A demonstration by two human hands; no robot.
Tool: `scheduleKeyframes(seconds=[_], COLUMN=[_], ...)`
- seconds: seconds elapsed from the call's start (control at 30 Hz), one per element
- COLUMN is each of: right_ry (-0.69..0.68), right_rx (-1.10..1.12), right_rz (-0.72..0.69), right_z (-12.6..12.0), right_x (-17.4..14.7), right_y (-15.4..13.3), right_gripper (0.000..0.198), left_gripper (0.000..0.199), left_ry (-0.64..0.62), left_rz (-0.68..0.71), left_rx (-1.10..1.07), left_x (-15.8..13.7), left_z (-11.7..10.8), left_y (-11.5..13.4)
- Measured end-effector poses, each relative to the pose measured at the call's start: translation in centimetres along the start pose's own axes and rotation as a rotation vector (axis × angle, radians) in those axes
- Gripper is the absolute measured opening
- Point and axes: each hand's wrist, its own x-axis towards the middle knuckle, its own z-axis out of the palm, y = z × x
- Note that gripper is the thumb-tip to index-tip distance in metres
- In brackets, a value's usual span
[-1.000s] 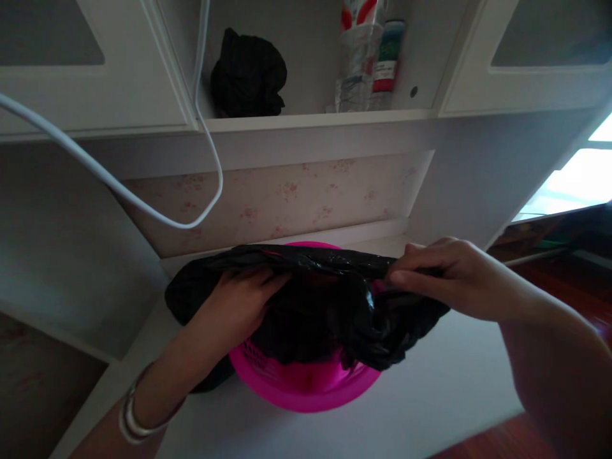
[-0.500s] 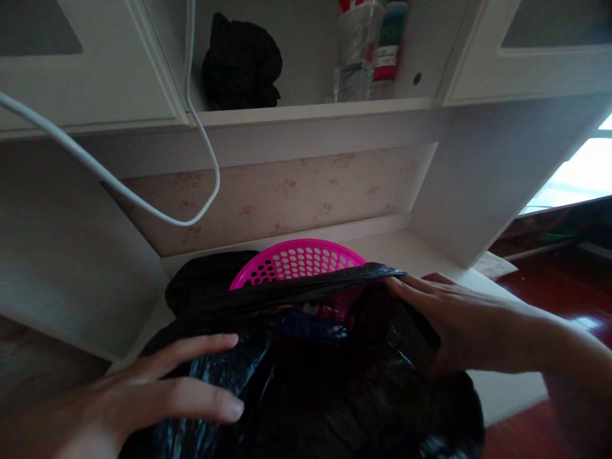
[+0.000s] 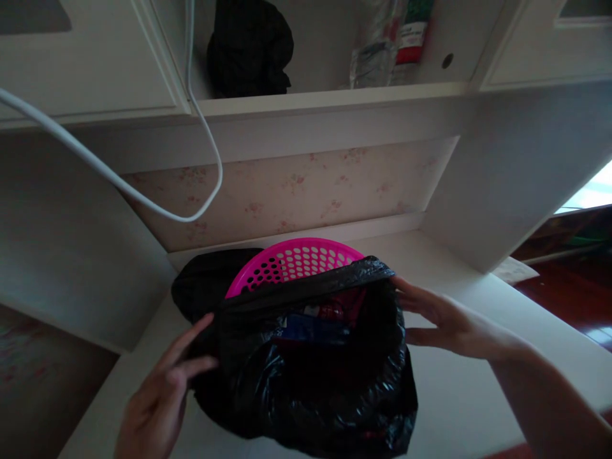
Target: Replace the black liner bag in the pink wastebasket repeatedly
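A black plastic bag (image 3: 325,408) stands with its mouth open on the white surface. Inside it lie a blue packet (image 3: 313,329) and something red and white behind it; the rest of its inside is dark. On the bag's left side is my left hand (image 3: 165,382), its thumb and fingers apart near the black plastic. My right hand (image 3: 440,319) rests at the bag's right rim with fingers apart, the tips touching or just beside the plastic. Behind the bag, a pink basket (image 3: 306,245) with round holes shows its upper part.
A dark bundle (image 3: 201,280) lies left of the basket. White cable (image 3: 143,203) hangs across the upper left. Above is a shelf (image 3: 335,99) holding a black crumpled bag (image 3: 251,51), a clear plastic container (image 3: 375,57) and a red-and-green bottle (image 3: 412,41).
The black bag's mouth is wider and its right side stands more upright. Both hands have moved to the bag's outer sides, the left one back to the left. The view has shifted slightly.
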Motion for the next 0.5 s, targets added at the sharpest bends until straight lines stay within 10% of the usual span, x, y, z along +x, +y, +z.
scheduleKeyframes(seconds=[0.27,0.5], right_ry=[0.5,0.298], right_rx=[0.056,0.17], right_rz=[0.178,0.177], right_z=[0.3,-0.3], right_x=[4.4,8.6], right_y=[-1.1,-1.5], right_gripper=[0.067,0.05], left_gripper=[0.058,0.04], left_ry=[0.078,0.153], left_rz=[-0.375,-0.317], left_rx=[-0.297,-0.209], left_x=[7.5,11.6], left_z=[3.1,3.8], left_y=[3.6,3.7])
